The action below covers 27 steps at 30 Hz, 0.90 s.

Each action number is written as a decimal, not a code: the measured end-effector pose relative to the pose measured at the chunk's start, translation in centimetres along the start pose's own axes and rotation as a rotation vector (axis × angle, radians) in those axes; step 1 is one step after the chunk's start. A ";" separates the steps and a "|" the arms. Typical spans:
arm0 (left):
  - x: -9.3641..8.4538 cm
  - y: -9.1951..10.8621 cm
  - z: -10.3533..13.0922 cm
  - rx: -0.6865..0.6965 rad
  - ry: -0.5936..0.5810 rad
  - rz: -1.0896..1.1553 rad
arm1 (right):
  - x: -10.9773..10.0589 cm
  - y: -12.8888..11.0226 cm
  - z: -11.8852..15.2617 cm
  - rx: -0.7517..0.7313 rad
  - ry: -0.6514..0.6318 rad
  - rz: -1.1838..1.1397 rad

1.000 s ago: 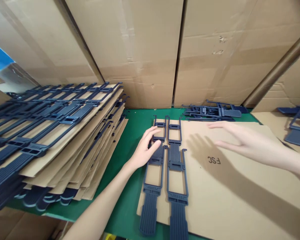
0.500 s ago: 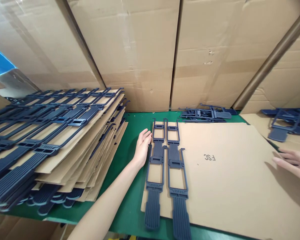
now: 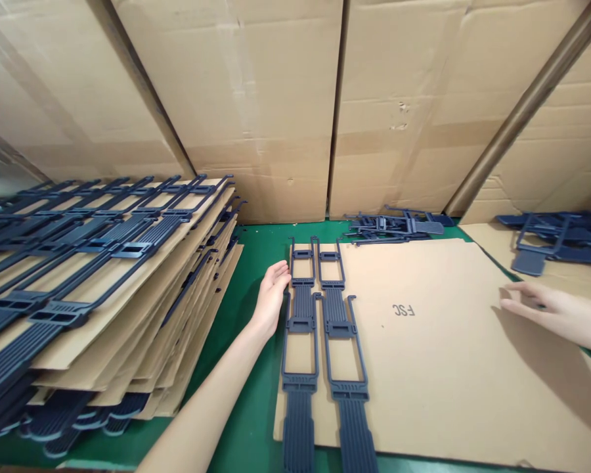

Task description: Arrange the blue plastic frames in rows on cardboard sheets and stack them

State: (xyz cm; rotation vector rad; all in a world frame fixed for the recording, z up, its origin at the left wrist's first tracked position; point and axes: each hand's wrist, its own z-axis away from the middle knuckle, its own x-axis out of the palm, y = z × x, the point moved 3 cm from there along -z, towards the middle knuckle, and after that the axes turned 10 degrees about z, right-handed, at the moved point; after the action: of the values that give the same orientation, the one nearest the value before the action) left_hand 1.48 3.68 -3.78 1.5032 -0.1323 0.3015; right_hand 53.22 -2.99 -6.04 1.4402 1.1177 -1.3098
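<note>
My left hand point(image 3: 270, 295) rests at the left edge of a flat cardboard sheet point(image 3: 423, 368) marked "FSC". Its fingers are stretched out beside a dark blue plastic frame with a ribbed tab point(image 3: 303, 325); whether they touch it I cannot tell. Several such frames lie on the sheet in two columns, the lower tabs overhanging the near edge. A second lower frame point(image 3: 347, 328) lies just to the right. Over the right part of the sheet hovers my right hand point(image 3: 551, 312), thumb and fingers apart, with nothing in it.
At left stands a tall stack of cardboard sheets point(image 3: 142, 341) layered with the same frames. Loose frames lie in one pile point(image 3: 398, 225) behind the sheet and another pile point(image 3: 571, 236) at far right. Large cartons point(image 3: 236, 112) wall off the back of the green table point(image 3: 246, 368).
My right hand has moved left, further in over the cardboard sheet, with its fingers spreading. My left hand stays beside the frames. The view has shifted slightly.
</note>
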 end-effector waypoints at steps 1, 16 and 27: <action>0.0 0.1 0.0 0.001 -0.002 -0.004 | -0.9 -1.3 -0.5 -0.076 -0.075 -0.030; -0.3 0.2 0.0 0.059 -0.014 -0.022 | -5.6 -21.6 -10.7 -0.485 0.140 0.279; -0.1 0.7 0.1 0.034 0.003 0.000 | -5.9 -20.0 -11.4 -0.436 0.233 0.121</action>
State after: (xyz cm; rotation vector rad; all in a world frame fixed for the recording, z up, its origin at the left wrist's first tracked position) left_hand 1.22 3.64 -3.16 1.5365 -0.1254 0.3067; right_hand 35.93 12.18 0.06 1.3247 1.3477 -0.7639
